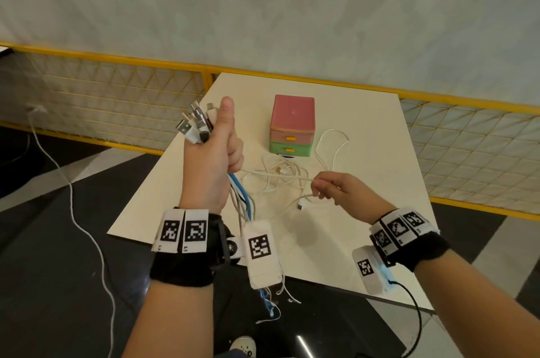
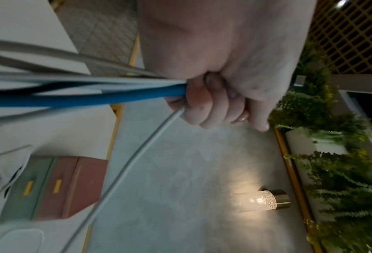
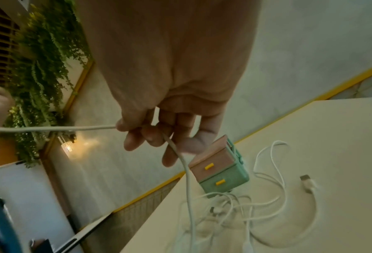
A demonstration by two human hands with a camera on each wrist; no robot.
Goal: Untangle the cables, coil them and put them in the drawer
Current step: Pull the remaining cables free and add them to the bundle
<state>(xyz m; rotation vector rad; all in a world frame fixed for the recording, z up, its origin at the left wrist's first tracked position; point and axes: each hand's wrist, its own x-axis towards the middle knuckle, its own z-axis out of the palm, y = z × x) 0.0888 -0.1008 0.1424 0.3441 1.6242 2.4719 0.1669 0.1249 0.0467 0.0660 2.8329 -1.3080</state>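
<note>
Hands are working above the near edge of a cream table (image 1: 365, 112). The left hand (image 1: 209, 159) is fisted round a bundle of cables (image 1: 241, 197), thumb up, plugs (image 1: 194, 122) fanning out above so the ends are kept together while loose lengths are hanging below, one blue. The right hand (image 1: 336, 187) is pinching one white cable (image 1: 277, 175) between thumb and fingertips, seemingly drawing it taut from the fist to free it. Beyond, a white tangle (image 1: 280, 173) is lying on the table. Farthest, the small drawer unit (image 1: 293, 124), pink over green, is standing with both drawers closed.
</note>
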